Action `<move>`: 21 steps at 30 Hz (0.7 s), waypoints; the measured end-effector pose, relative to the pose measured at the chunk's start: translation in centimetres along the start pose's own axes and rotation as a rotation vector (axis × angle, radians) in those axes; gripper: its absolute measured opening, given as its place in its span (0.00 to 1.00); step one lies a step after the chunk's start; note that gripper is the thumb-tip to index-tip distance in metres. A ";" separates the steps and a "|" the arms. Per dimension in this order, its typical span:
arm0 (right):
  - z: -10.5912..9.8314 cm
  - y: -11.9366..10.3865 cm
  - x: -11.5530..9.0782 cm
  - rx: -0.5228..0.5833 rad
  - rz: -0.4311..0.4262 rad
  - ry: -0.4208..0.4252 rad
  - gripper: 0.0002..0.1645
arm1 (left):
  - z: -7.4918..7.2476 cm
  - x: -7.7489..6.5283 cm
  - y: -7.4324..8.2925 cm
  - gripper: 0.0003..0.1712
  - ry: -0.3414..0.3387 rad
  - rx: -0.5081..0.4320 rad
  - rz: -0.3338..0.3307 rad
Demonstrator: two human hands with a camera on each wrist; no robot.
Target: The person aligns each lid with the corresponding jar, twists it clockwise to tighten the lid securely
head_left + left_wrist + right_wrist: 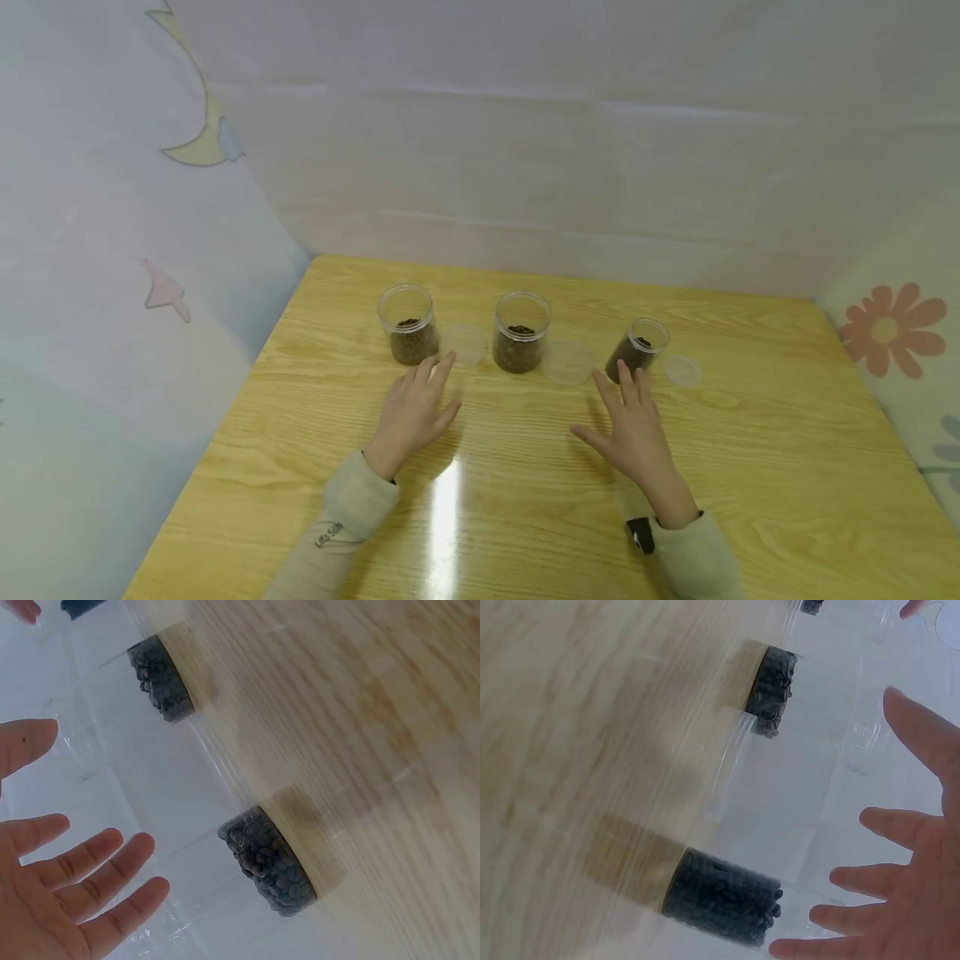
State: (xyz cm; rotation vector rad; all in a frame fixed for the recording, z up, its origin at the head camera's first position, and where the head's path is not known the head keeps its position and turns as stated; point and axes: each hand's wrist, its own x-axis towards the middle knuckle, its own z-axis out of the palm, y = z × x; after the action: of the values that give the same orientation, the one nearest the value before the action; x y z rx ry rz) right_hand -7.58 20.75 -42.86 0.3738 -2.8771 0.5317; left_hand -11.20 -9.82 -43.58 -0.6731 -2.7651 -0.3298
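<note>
Three clear open-topped jars stand in a row, partly filled with dark bean-like pieces: a wide left jar (414,343), a wide middle jar (517,353) and a narrower right jar (628,357). Flat beside each, to its right, lies a clear round lid: the left lid (467,343), middle lid (567,363) and right lid (683,371). My left hand (409,410), fingers extended and thumb apart, hovers in front of the left jar. With fingers spread, my right hand (637,432) reaches toward the narrow jar, its fingertips overlapping it in the head view. Both hands hold nothing.
The jars are set across the wood-grain table (510,500), toward its far side. Pale printed cloth (487,167) hangs behind the table and at both sides. A black band (641,535) shows at the right wrist.
</note>
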 end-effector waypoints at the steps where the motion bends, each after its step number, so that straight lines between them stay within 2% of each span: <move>1: 0.1 0.0 0.0 0.020 -0.009 0.011 0.50 | 0.0 0.0 0.0 0.39 0.015 -0.008 0.002; 11: 0.3 -0.2 0.0 0.198 -0.042 0.100 0.35 | 0.5 -0.1 -0.4 0.25 0.162 -0.143 -0.013; 16: 0.5 -0.2 0.0 0.218 -0.025 0.150 0.25 | 0.5 -0.3 -0.8 0.19 0.189 -0.182 -0.063; 21: 0.6 -0.2 -0.1 0.219 -0.001 0.148 0.23 | 0.4 -0.5 -1.4 0.16 0.205 -0.224 -0.103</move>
State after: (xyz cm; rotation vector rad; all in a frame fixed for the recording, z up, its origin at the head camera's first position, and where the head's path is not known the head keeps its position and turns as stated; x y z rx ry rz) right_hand -7.51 20.32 -43.38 0.3517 -2.6835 0.8412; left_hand -11.48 -11.09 -44.35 -0.5144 -2.5938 -0.6983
